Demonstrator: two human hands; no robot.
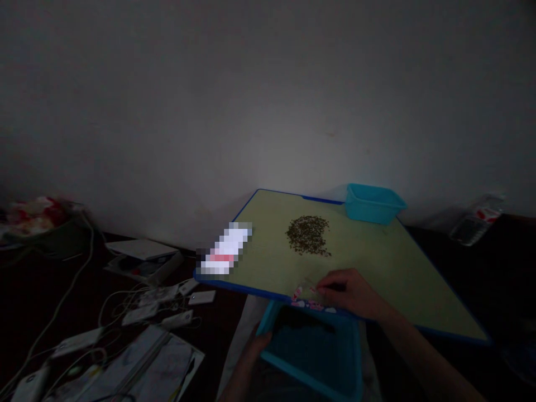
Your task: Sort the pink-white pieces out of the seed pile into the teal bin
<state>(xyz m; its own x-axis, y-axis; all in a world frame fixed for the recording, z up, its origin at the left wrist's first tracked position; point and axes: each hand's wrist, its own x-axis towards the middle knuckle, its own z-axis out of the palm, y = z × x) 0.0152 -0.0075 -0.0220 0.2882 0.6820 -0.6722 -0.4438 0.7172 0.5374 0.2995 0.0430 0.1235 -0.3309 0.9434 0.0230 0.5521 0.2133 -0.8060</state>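
Observation:
My right hand [347,290] is closed at the near edge of the pale folding table [268,218]. Its fingertips pinch a small clear plastic piece with pink and white printing [307,293]. Below that edge, over the lap, a blue plastic basket [307,379] is tilted. My left hand [256,349] grips its left rim, with most of the fingers hidden. Something dark, perhaps grains or shadow, lies at the basket's far end. A loose patch of small dark grains [307,234] is spread on the tabletop beyond my right hand.
A second blue basket [372,205] stands at the table's back right corner. A bright, blurred-out phone-like screen [226,248] lies at the left edge. Cables, white adapters [178,319] and papers [146,357] cover the floor at left. A plastic package [477,220] is at right, by the wall.

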